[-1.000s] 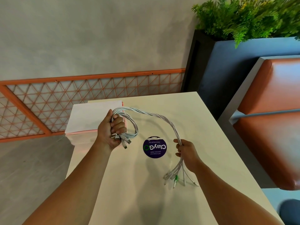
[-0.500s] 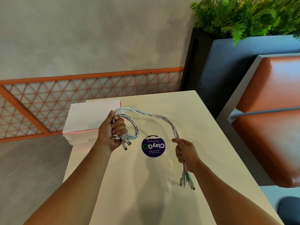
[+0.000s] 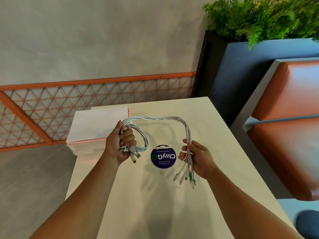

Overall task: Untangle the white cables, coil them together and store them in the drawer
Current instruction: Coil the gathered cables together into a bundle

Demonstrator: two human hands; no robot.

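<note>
Nine o'clock of the sticker (image 3: 163, 156), your left hand (image 3: 119, 144) grips the white cables (image 3: 155, 118); three o'clock, your right hand (image 3: 196, 156) holds them.

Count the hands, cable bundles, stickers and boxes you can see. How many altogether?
Hands (left hand, right hand): 2
Twisted white cable bundle: 1
Round purple paper sticker: 1
White-topped translucent plastic box: 1
Total: 5

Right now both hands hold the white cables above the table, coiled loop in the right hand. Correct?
No. The head view shows the coiled loop in the left hand; the right hand holds the white cables near their other end. The rest stands.
</note>
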